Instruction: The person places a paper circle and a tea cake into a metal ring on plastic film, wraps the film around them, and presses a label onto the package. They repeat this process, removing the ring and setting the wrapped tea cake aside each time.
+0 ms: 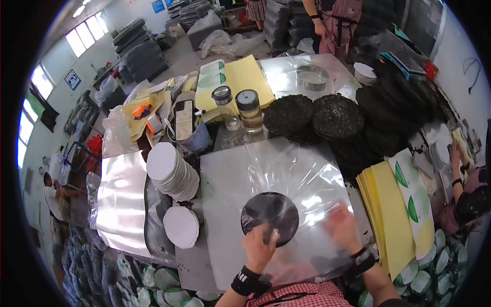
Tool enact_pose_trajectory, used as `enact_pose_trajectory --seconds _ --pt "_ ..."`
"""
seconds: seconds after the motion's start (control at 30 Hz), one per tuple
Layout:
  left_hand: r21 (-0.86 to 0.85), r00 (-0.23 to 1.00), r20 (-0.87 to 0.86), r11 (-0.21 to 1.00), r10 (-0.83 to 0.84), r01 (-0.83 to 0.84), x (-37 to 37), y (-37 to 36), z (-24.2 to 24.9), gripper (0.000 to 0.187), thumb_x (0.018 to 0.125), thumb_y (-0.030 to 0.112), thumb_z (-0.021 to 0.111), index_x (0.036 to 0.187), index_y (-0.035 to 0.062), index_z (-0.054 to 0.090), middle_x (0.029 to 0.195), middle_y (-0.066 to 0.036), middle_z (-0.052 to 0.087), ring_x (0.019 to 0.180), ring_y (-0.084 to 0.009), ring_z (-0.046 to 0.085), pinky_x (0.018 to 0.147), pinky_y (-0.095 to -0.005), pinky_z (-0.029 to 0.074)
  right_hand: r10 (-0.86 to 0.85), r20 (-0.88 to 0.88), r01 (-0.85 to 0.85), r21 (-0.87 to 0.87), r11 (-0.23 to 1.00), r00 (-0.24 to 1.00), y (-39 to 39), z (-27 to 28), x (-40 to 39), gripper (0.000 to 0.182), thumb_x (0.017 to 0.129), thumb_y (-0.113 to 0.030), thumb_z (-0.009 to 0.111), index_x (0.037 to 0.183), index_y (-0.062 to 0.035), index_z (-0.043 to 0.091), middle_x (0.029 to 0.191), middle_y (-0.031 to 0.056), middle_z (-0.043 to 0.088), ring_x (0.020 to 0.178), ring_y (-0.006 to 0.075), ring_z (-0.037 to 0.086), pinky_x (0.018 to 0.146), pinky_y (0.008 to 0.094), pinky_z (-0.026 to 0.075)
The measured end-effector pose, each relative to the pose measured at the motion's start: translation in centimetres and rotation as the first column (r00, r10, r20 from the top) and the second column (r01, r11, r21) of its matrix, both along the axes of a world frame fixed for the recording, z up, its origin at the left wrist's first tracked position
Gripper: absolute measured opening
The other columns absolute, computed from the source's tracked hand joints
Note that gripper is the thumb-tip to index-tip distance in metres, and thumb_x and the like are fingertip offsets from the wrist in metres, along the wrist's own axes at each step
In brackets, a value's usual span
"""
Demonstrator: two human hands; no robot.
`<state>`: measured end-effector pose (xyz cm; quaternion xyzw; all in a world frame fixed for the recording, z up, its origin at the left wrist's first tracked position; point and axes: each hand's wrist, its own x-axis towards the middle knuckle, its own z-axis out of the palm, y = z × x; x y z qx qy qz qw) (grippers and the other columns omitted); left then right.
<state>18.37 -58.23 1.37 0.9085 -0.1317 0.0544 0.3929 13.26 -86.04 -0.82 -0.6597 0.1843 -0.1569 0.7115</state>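
Observation:
My left hand [259,248] is at the lower edge of a flat dark disc [261,209], its fingers bent together around something small and dark that I cannot make out. The disc lies in the middle of a pale work board [225,204], where shiny, creased clear plastic film [286,163] is spread. My right hand [341,227] is over the board's right side, smeared by motion, so its fingers cannot be read. Left of the board stand a tall stack of white round papers [171,166] and a lower stack of white rounds [181,227].
Two glass jars [249,111] stand behind the board, beside a bucket [197,139] with a phone [183,118]. Dark round cakes [337,117] are piled back right. Yellow sheets [386,215] lie right, shiny film sheets [123,199] left. A co-worker's arm [456,179] is far right.

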Motion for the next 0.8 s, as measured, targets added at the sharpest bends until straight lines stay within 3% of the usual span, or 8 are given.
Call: enact_pose_trajectory --seconds 0.1,0.3,0.4,0.47,0.6,0.67,0.73,0.8 --pt "0.048 0.988 0.031 0.987 0.154 -0.155 -0.1 -1.7 2.0 0.038 0.079 0.015 0.080 0.105 0.0038 0.054 0.101 -0.015 0.060 0.084 -0.0346 0.060 0.071 -0.0414 0.049 0.103 0.249 -0.025 -0.299 0.954 0.963 6.9 1.8 4.8 0.095 0.073 -0.022 0.091 0.147 0.0046 0.039 0.136 0.0245 0.056 0.127 0.0273 0.056 0.105 0.0395 0.047" --pt "-0.128 0.952 0.284 0.988 0.118 -0.085 0.3 1.9 2.1 0.063 0.082 0.012 0.072 0.136 -0.0021 0.043 0.130 -0.018 0.050 0.119 -0.0297 0.052 0.099 -0.0447 0.043 0.616 0.222 -0.183 -0.832 0.524 0.756 12.6 4.4 9.0 0.043 0.088 -0.013 0.064 0.129 -0.0011 0.059 0.124 0.0192 0.065 0.111 0.0347 0.064 0.096 0.0402 0.052" --pt "-0.816 0.977 -0.167 0.537 0.134 -0.213 4.1 3.0 2.6 0.068 0.086 0.017 0.067 0.145 -0.0022 0.038 0.149 -0.023 0.041 0.140 -0.0336 0.040 0.117 -0.0476 0.029 0.633 -0.012 -0.415 -0.764 0.494 0.774 13.1 3.9 8.9 0.031 0.089 -0.008 0.054 0.117 -0.0023 0.063 0.111 0.0146 0.068 0.100 0.0345 0.066 0.087 0.0402 0.054" --pt "-0.561 0.998 0.000 0.826 -0.065 0.054 4.1 1.8 3.1 0.064 0.092 0.029 0.063 0.144 -0.0012 0.042 0.148 -0.022 0.046 0.140 -0.0355 0.042 0.117 -0.0514 0.029 0.690 -0.156 -0.512 -0.786 0.347 0.707 13.6 3.2 10.0 0.023 0.088 -0.009 0.055 0.109 -0.0032 0.064 0.101 0.0127 0.068 0.094 0.0334 0.067 0.082 0.0397 0.055" --pt "-0.021 0.949 0.139 0.957 -0.283 0.288 2.8 1.4 1.5 0.047 0.088 0.026 0.072 0.129 0.0053 0.061 0.133 -0.015 0.062 0.130 -0.0395 0.052 0.114 -0.0542 0.033 0.439 0.478 0.123 -0.770 0.626 0.761 8.5 3.2 8.2 0.019 0.093 -0.016 0.060 0.106 -0.0032 0.063 0.095 0.0147 0.064 0.093 0.0320 0.064 0.086 0.0422 0.052" --pt "-0.022 0.945 0.138 0.953 -0.295 0.301 3.7 1.5 1.0 0.061 0.080 0.024 0.081 0.132 0.0046 0.055 0.126 -0.013 0.065 0.124 -0.0360 0.057 0.110 -0.0532 0.037 -0.276 0.214 0.330 -0.283 0.901 0.937 7.8 2.2 10.4 0.018 0.099 -0.017 0.053 0.111 -0.0061 0.061 0.102 0.0089 0.064 0.095 0.0224 0.064 0.088 0.0396 0.051" --pt "-0.014 0.962 0.087 0.966 -0.257 0.260 3.4 1.0 1.8 0.082 0.077 0.019 0.083 0.144 0.0001 0.040 0.119 -0.013 0.067 0.121 -0.0347 0.060 0.110 -0.0518 0.038 -0.134 0.007 0.114 0.476 0.872 0.991 7.7 0.0 15.0 0.036 0.107 -0.030 0.038 0.114 -0.0037 0.061 0.102 0.0105 0.066 0.100 0.0196 0.064 0.093 0.0388 0.050" --pt "-0.457 0.973 -0.071 0.875 -0.219 0.163 3.4 1.3 1.6 0.105 0.071 0.026 0.090 0.150 0.0026 0.025 0.126 -0.015 0.060 0.119 -0.0351 0.059 0.107 -0.0502 0.041 0.178 0.348 -0.074 -0.292 0.953 0.920 10.5 2.9 14.2 0.043 0.107 -0.035 0.036 0.107 -0.0027 0.064 0.105 0.0142 0.068 0.100 0.0207 0.065 0.090 0.0373 0.052"
